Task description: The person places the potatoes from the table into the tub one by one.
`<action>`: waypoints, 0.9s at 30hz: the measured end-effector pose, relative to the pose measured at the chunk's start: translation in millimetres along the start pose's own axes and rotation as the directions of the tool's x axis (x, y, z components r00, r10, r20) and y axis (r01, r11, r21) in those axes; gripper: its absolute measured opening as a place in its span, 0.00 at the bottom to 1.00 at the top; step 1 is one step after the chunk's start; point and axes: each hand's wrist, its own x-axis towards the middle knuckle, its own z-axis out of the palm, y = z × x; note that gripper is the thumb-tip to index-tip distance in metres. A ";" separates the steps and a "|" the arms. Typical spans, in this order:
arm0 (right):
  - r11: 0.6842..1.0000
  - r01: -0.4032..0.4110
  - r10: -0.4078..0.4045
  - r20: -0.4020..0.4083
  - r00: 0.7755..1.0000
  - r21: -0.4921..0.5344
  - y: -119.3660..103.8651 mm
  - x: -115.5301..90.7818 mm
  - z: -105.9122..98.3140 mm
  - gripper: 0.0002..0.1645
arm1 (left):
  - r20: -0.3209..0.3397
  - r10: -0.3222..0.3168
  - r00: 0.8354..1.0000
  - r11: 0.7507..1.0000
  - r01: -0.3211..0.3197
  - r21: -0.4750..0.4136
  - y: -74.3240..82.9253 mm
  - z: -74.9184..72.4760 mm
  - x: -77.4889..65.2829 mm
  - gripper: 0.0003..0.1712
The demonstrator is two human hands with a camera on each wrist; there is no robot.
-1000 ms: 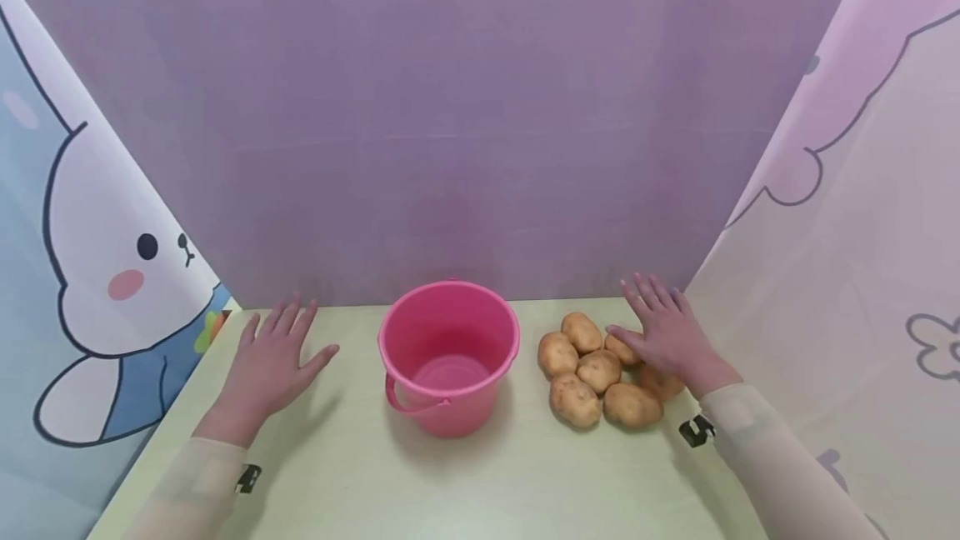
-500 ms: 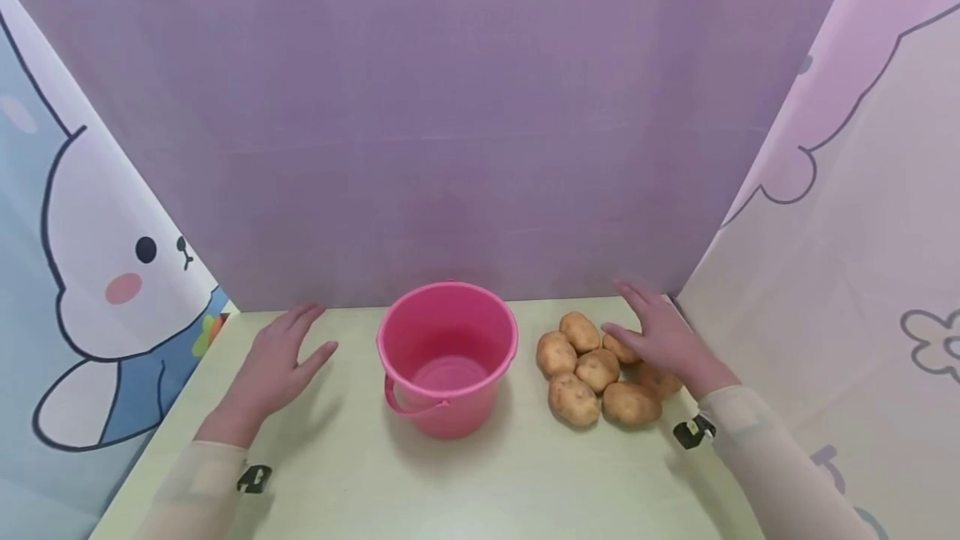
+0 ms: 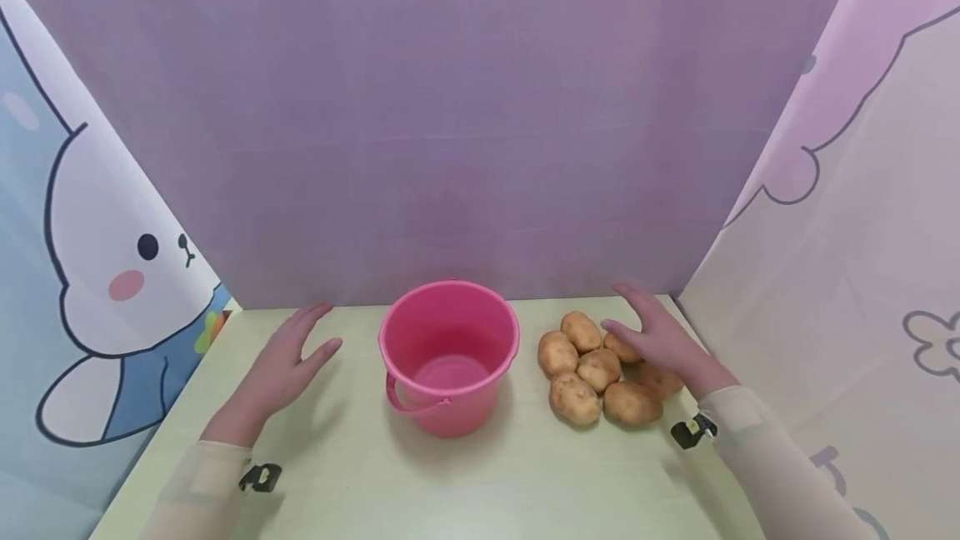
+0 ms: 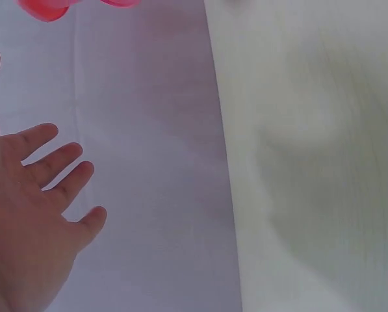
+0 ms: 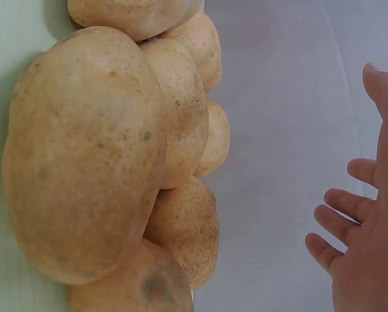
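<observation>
A pink bucket [image 3: 450,390] stands upright in the middle of the table, its handle folded down on the near side; I see nothing inside it. To its right lies a group of several potatoes [image 3: 598,371], close together. My left hand [image 3: 274,372] hovers left of the bucket, fingers extended and thumb apart, holding nothing. Over the far right of the potatoes hangs my right hand [image 3: 666,342], also with straight fingers and nothing in its grasp. In the right wrist view a large potato [image 5: 83,156] fills the left side, apart from the hand.
The pale table [image 3: 390,490] meets a purple cloth backdrop [image 3: 480,140] at its far edge. Printed curtains flank it: a rabbit curtain [image 3: 112,215] at left and a pale curtain [image 3: 847,273] at right. Each wrist carries a small black camera mount [image 3: 260,477].
Both hands have turned from palms down to palms facing inward. The left hand has shifted slightly right. Bucket and potatoes have not moved.
</observation>
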 end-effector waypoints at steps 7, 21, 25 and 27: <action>1.000 0.008 -0.008 0.006 1.000 -0.022 0.9 0.1 0.8 0.48 | 0.047 -0.044 0.998 0.997 0.047 -0.068 8.7 0.7 7.0 0.52; 0.998 0.006 -0.005 0.029 1.000 -0.059 -1.8 -2.0 -0.4 0.47 | 0.173 0.092 0.981 0.964 -0.044 -0.264 55.4 9.8 28.9 0.66; 0.998 0.003 -0.001 0.035 0.999 -0.069 -0.6 -2.1 -0.6 0.47 | 0.205 0.102 0.973 0.964 -0.046 -0.260 64.1 13.7 33.5 0.71; 0.998 0.000 0.003 0.039 0.999 -0.069 -0.2 -2.5 -0.7 0.47 | 0.214 0.104 0.971 0.966 -0.047 -0.255 67.4 15.6 34.8 0.73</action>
